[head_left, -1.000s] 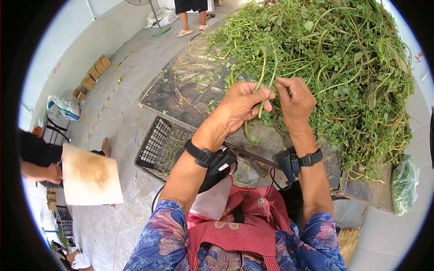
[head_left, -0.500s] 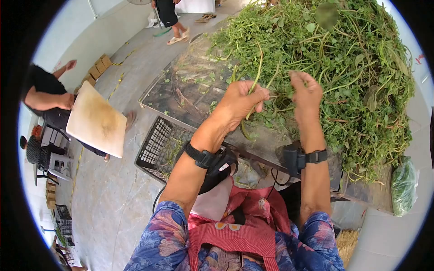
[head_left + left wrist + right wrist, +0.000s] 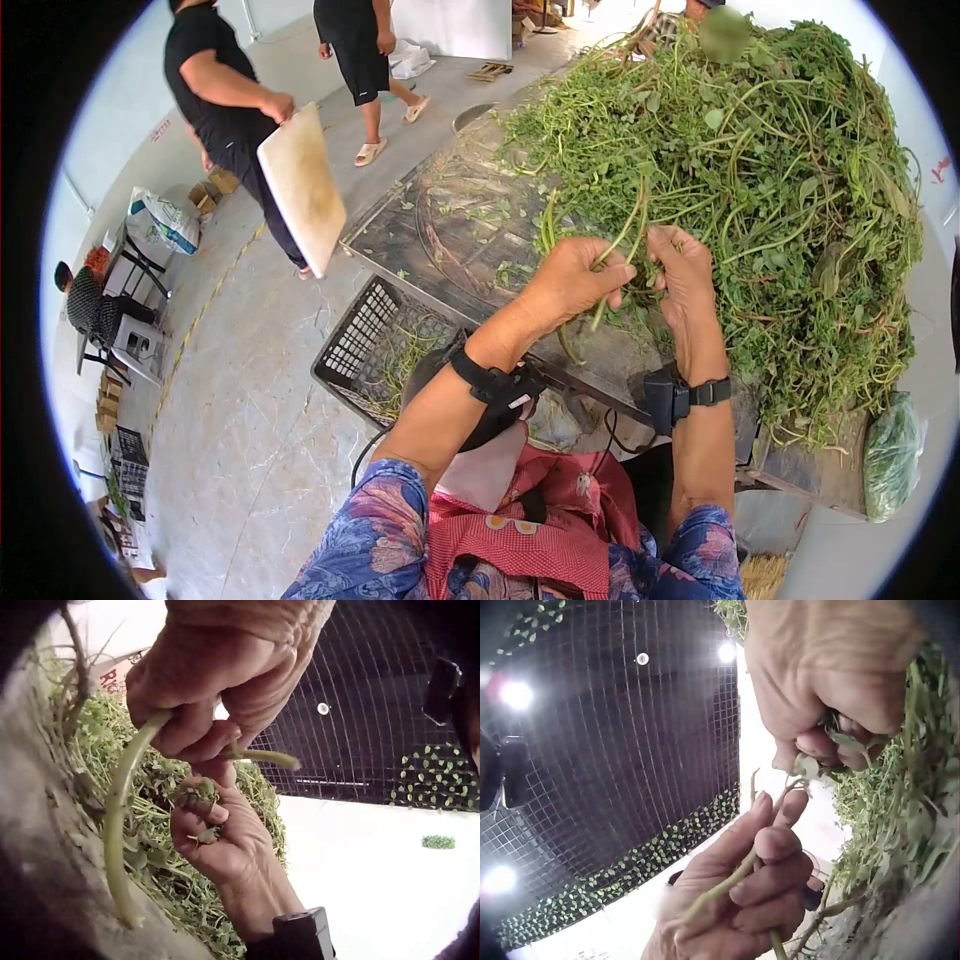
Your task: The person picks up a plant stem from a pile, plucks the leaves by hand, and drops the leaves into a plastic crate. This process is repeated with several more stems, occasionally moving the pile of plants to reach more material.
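Green stems (image 3: 640, 215) stick up from my left hand (image 3: 580, 280), whose thumb and fingers pinch them. The left wrist view has a thick pale stem (image 3: 120, 817) hanging below the left hand (image 3: 225, 675). Close on the right, my right hand (image 3: 685, 270) has its fingers curled; in the right wrist view small leaves (image 3: 847, 742) poke out between the fingers of the right hand (image 3: 832, 675). A large heap of leafy greens (image 3: 780, 200) lies behind and right of both hands.
A black crate (image 3: 345, 340) with stems in it stands left below the table (image 3: 450, 225). A plastic bag of greens (image 3: 892, 455) lies at the table's right corner. Two people stand at the upper left, one holding a white board (image 3: 305, 190).
The view has shifted, and the person with the board has moved up and right. My right hand drew away from the left, then came back close to it. The left hand keeps its stems.
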Available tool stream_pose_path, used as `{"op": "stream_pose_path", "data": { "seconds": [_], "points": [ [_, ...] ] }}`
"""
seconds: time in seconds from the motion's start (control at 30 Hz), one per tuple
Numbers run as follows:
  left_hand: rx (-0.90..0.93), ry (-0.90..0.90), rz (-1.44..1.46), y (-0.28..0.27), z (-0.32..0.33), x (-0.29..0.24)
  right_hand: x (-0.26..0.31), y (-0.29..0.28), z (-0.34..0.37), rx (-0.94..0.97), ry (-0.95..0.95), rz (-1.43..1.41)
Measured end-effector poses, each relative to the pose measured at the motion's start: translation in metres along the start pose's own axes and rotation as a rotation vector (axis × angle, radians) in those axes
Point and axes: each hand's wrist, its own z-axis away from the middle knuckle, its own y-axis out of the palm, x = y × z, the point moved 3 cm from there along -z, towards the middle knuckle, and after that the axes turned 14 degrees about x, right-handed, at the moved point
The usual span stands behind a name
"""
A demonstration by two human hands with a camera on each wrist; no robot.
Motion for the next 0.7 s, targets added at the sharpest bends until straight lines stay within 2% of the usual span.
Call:
{"op": "stream_pose_path", "data": {
  "seconds": [0.1,0.13,0.23,0.37,0.43,0.47,0.53,0.7],
  "points": [
    [0.019,-0.034,0.266,-0.003,0.001,-0.003,0.0,0.01,0.003,0.103,-0.002,0.075],
    [0.01,-0.028,0.26,-0.006,0.0,-0.002,0.002,0.013,0.004,0.114,-0.008,0.075],
    [-0.082,-0.024,0.246,-0.012,0.001,0.0,0.008,0.017,0.008,0.154,-0.03,0.349],
    [-0.102,-0.017,0.174,-0.012,0.003,-0.004,0.006,0.016,0.007,0.166,-0.065,0.44],
    [-0.087,-0.024,0.176,-0.009,0.005,-0.007,0.004,0.011,0.004,0.195,-0.021,-0.136],
    [-0.071,-0.023,0.243,-0.009,0.005,-0.008,0.006,0.009,0.003,0.195,-0.02,-0.135],
    [-0.047,-0.027,0.317,-0.011,0.005,-0.009,0.009,0.005,0.005,0.166,-0.021,-0.53],
    [0.077,-0.007,0.543,-0.011,0.005,-0.007,0.002,-0.007,0.004,0.167,-0.067,-0.594]
  ]
}}
